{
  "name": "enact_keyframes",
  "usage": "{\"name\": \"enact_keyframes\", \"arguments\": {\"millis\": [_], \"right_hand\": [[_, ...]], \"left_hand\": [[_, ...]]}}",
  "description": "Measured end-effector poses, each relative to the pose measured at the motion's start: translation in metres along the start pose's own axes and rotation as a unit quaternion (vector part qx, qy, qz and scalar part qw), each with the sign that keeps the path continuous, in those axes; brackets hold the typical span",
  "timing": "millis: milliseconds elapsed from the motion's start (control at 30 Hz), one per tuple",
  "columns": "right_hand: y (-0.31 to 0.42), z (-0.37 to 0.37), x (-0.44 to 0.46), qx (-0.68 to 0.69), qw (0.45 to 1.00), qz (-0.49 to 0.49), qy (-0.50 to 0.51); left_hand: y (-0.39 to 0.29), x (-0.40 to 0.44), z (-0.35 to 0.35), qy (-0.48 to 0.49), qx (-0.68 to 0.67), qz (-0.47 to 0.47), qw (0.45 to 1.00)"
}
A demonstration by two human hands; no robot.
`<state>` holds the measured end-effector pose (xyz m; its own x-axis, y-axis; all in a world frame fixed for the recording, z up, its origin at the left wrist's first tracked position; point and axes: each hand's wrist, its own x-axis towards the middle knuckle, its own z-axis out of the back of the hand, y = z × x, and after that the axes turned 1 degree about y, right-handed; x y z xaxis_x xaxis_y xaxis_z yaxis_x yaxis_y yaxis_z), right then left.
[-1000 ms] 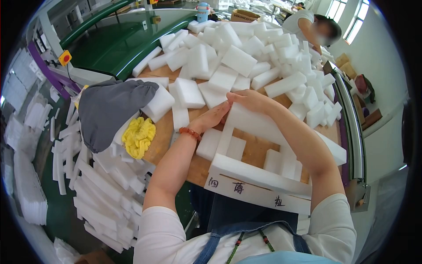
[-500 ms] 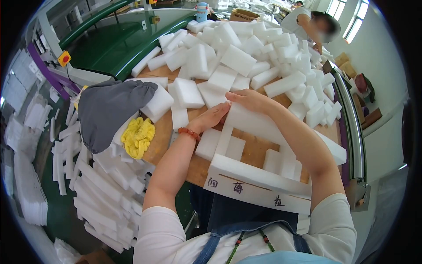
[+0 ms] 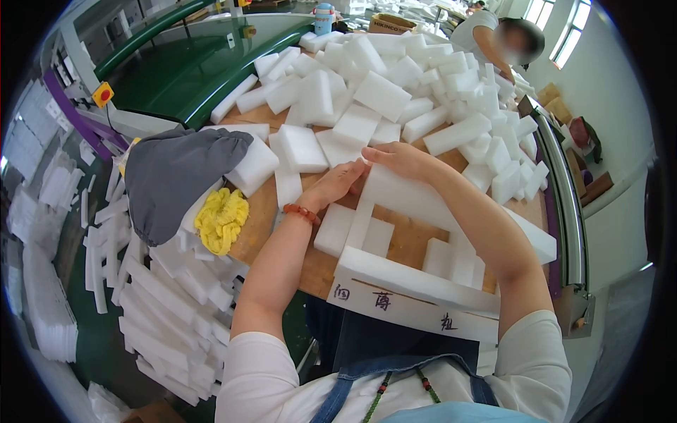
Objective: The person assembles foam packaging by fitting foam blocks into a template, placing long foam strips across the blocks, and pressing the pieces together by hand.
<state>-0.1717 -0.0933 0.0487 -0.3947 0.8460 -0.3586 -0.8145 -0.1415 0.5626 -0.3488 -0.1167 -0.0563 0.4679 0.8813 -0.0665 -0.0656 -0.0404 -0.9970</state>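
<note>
In front of me on the wooden table (image 3: 310,271) stands a rectangular white foam frame (image 3: 405,192), with dark handwritten characters on its near side. My left hand (image 3: 337,185), with an orange bead bracelet at the wrist, presses its closed fingers against the frame's far left corner. My right hand (image 3: 400,159) reaches over the far board and grips the same corner, fingertips close to those of the left. The fingers partly hide the joint. Inside the frame are smaller foam blocks (image 3: 438,258), and another foam block (image 3: 333,229) lies against its left side.
A big heap of foam blocks (image 3: 381,95) covers the table's far side. To the left lie a grey cloth (image 3: 176,180) and a yellow cloth (image 3: 221,220). Long foam strips (image 3: 159,310) pile up below. Another person (image 3: 486,35) leans in at the far right.
My left hand has shifted very slightly up at the corner. My right hand and the foam frame look still. The other person's head has moved a little.
</note>
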Motion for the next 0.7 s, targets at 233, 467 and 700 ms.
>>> {"name": "enact_keyframes", "arguments": {"millis": [233,467,700], "right_hand": [[0.000,-0.001,0.000,-0.015,1.000,-0.006,-0.009],[0.003,-0.001,-0.002,-0.002,1.000,-0.007,-0.011],[0.001,0.001,-0.001,-0.009,1.000,0.003,0.004]], "left_hand": [[0.001,-0.001,0.002,0.015,0.018,-0.002,1.000],[-0.001,-0.002,0.002,0.017,0.020,-0.005,1.000],[-0.005,-0.003,0.000,-0.012,-0.007,-0.056,0.998]]}}
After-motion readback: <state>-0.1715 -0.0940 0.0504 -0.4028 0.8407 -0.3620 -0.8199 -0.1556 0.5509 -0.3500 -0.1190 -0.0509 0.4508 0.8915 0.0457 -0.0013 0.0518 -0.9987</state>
